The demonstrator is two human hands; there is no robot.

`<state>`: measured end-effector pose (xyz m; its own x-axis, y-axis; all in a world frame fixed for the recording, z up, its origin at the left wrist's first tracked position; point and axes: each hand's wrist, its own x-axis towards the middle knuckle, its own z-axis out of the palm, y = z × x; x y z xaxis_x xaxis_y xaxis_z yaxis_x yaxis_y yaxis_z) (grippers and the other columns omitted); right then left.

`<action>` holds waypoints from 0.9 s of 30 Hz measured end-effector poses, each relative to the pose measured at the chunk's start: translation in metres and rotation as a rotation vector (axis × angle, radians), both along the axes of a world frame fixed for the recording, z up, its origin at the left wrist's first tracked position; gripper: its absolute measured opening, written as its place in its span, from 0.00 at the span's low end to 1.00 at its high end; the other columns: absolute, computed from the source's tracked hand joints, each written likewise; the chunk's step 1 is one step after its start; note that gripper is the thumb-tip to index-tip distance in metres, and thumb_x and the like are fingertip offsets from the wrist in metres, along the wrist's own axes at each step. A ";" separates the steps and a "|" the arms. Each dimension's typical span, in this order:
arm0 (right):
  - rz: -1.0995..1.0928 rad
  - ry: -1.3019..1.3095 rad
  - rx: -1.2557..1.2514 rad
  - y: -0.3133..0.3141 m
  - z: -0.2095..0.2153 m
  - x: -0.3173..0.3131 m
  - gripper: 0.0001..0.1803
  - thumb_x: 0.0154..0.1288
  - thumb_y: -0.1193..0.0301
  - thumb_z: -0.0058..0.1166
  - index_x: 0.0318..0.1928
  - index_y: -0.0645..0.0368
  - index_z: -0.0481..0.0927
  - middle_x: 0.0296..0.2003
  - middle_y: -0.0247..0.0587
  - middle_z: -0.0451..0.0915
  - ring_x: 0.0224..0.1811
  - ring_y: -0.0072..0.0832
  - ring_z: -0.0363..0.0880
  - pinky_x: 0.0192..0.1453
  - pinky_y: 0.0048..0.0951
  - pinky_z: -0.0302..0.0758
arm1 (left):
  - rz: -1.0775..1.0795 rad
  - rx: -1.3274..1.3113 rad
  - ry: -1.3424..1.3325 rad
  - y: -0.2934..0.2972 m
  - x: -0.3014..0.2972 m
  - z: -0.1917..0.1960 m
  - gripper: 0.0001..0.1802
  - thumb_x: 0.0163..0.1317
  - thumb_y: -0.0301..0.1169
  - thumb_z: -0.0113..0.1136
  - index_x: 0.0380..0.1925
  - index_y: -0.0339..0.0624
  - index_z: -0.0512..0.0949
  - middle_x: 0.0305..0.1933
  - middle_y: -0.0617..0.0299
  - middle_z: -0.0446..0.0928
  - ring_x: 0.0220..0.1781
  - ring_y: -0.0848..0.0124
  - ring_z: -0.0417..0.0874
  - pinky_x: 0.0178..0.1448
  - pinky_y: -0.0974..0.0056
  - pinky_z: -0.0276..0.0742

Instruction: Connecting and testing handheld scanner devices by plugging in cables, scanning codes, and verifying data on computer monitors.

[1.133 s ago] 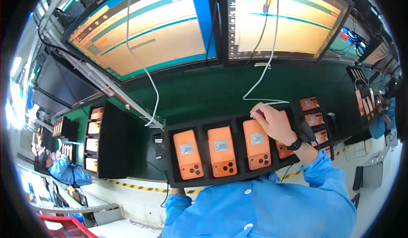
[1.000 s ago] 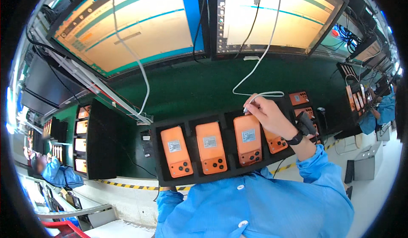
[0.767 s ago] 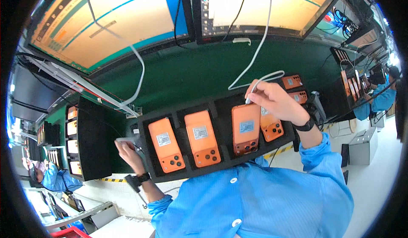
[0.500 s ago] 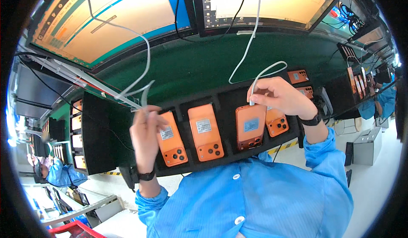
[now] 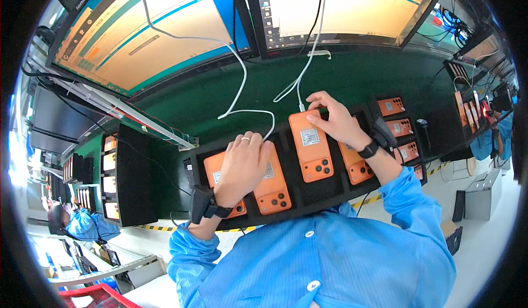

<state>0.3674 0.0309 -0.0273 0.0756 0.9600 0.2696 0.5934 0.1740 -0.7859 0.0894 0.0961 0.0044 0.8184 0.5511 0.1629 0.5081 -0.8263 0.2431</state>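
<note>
The left hand (image 5: 242, 162) lies over the black tray (image 5: 300, 195), hiding the upper part of two orange phones (image 5: 278, 190) beneath it, and whether its fingers pinch the end of the white cable (image 5: 250, 112) cannot be told. The right hand (image 5: 335, 122) and wrist cover most of the orange phone at the tray's right end (image 5: 357, 168). Both monitors (image 5: 165, 28) behind the tray are cut off by the picture's rim. The labels on the small orange phones (image 5: 391, 106) to the tray's right are too small to make out.
</note>
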 end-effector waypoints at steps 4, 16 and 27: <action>-0.046 -0.064 0.052 -0.011 -0.003 0.000 0.21 0.64 0.67 0.61 0.55 0.59 0.73 0.47 0.46 0.79 0.53 0.39 0.80 0.58 0.36 0.75 | 0.165 -0.292 -0.382 -0.013 -0.003 0.049 0.12 0.72 0.27 0.42 0.29 0.35 0.71 0.30 0.50 0.76 0.33 0.53 0.78 0.41 0.54 0.73; -0.037 -0.150 0.061 -0.005 0.002 0.000 0.14 0.64 0.67 0.59 0.46 0.60 0.77 0.43 0.42 0.78 0.51 0.41 0.75 0.56 0.37 0.72 | 0.053 -0.866 -0.583 -0.017 -0.026 0.065 0.09 0.72 0.24 0.52 0.42 0.31 0.81 0.38 0.61 0.74 0.40 0.75 0.79 0.46 0.69 0.76; -0.029 -0.149 0.021 -0.008 0.007 -0.001 0.15 0.66 0.66 0.57 0.48 0.61 0.77 0.44 0.43 0.78 0.51 0.42 0.76 0.56 0.37 0.72 | 0.045 -0.857 -0.584 -0.017 -0.036 0.060 0.08 0.73 0.27 0.53 0.43 0.33 0.79 0.42 0.61 0.76 0.42 0.75 0.78 0.51 0.67 0.75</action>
